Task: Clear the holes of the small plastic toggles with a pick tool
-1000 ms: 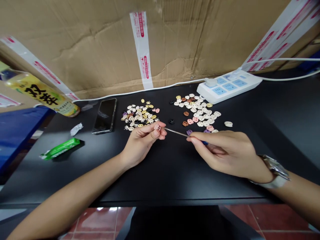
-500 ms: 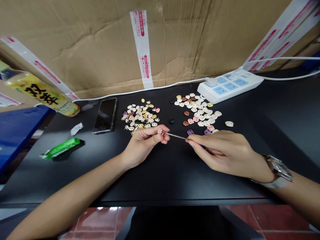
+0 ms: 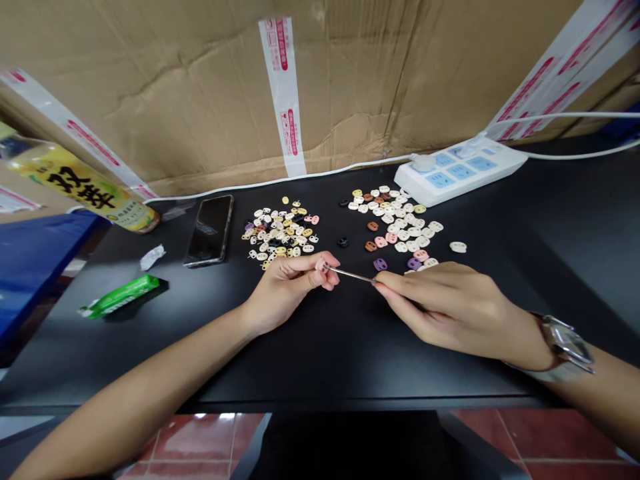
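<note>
The left hand [image 3: 287, 290] pinches a small rounded pale-pink plastic-looking piece [image 3: 320, 265], likely light, stiff, best held by its rim; rightward, the right hand [image 3: 450, 307] grips a thin silver metal rod [image 3: 353, 275].

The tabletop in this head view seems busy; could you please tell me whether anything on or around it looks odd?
A crumpled white scrap lies near the green packet, looking like litter; behind the tabletop, the cardboard is visibly creased.
</note>
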{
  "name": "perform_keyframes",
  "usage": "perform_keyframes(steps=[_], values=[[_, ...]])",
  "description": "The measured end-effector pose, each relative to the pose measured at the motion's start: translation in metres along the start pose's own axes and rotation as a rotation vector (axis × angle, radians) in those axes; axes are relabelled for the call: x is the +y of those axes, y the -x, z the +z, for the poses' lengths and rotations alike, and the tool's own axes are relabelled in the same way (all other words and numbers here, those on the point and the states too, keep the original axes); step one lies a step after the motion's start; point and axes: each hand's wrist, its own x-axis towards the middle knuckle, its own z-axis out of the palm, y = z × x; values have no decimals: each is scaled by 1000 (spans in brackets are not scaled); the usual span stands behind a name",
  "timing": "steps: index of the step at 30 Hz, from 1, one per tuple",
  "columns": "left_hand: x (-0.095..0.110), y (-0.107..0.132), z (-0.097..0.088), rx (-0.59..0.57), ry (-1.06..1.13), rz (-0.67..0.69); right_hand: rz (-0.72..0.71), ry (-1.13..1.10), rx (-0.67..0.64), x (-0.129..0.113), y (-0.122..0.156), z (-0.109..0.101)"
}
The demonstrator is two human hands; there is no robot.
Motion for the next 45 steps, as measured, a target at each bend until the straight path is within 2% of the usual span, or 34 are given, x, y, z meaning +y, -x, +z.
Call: perform_keyframes(steps=[4,8,12,14,16,20,21,22,23,27,29,31,35,37,40,42,45], values=[[-1,0,-1,-24,-40,-1,-102,134,-117,3,1,-3],[-1,-1,-1,-30,-46,8,-168,190,-142,3,1,-5],[-2,0,-2,-38,-70,9,-345,312,-196,-1,1,-9],[-3,0,-2,-41,-85,10,-381,342,-207,-3,2,-8],[-3,0,-3,-35,-91,15,-286,286,-185,-4,4,-5],[-3,-1,-2,-27,-92,29,121,-24,-54,-6,5,7],[-3,-1,-2,-26,-92,31,175,-64,-33,-7,5,8],[-3,-1,-2,-23,-88,32,171,-56,-31,-7,4,8],[-3,-1,-2,-19,-82,32,111,-1,-46,-8,4,8],[-5,-1,-3,-18,-72,24,-294,360,-162,-12,2,0],[-6,-1,-4,-21,-82,26,-367,427,-193,-12,2,-3],[-6,-1,-4,-29,-102,35,-310,367,-182,-9,3,-1],[-4,-1,-3,-40,-123,50,29,48,-45,-2,5,9],[-3,-1,-2,-15,-110,45,-12,91,-23,-4,6,13],[-3,-1,0,13,-102,32,-254,350,-98,-11,6,12],[-3,-2,0,16,-96,31,-340,459,-141,-16,5,9],[-4,-1,-1,13,-99,39,-267,375,-145,-13,3,6]])
